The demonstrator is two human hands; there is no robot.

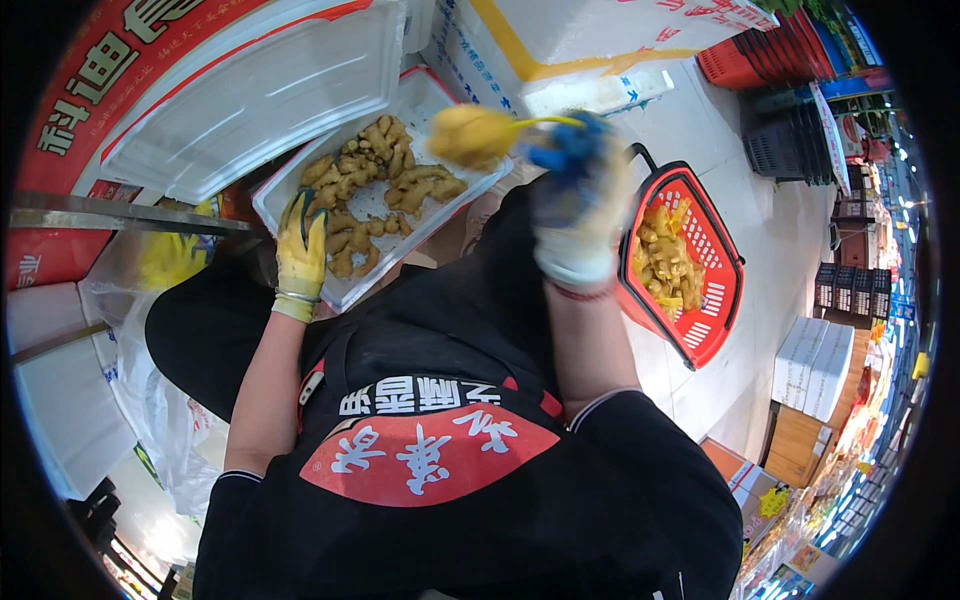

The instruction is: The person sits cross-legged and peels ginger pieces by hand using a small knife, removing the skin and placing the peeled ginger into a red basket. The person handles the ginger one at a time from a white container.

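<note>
A white foam box [442,217] with a red rim stands before me, holding several pieces of ginger root [349,180]. My left hand [300,240], in a yellow-coated work glove, rests at the box's near left side, its fingers spread by the ginger. Raised over the right end of the box, my right hand [574,165] is blurred, in a soiled white and blue glove. It grips a yellow mesh net bag [472,135], bunched at its neck, with what looks like ginger inside. To the right is a red plastic shopping basket [724,277] of netted ginger [664,259].
A white foam lid [262,112] leans behind the box at the left. Taped foam boxes [585,37] stand at the back. Stacked red baskets [772,56] and dark baskets [787,146] are at the upper right, cartons [814,367] farther right. A clear plastic bag [150,322] hangs at the left.
</note>
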